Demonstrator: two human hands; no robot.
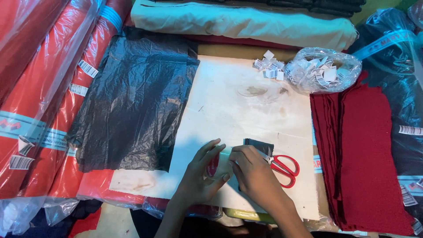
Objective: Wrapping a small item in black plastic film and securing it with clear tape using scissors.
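Observation:
My left hand (200, 176) grips a roll of clear tape with a red core (213, 165) on the white board (238, 110). Close against it, my right hand (251, 169) pinches the tape's free end at the roll's right side. A small dark fabric swatch (260, 144) lies just beyond my right hand. Red-handled scissors (284, 167) rest on the board immediately right of that hand, blades partly hidden under it.
A black plastic sheet (136, 101) covers the left of the board. Red fabric rolls in plastic (48, 88) lie far left. Stacked dark red cloth pieces (361, 154) sit right. A clear bag of white tags (324, 70) and loose tags (269, 66) lie behind; a cream roll (242, 22) is at the back.

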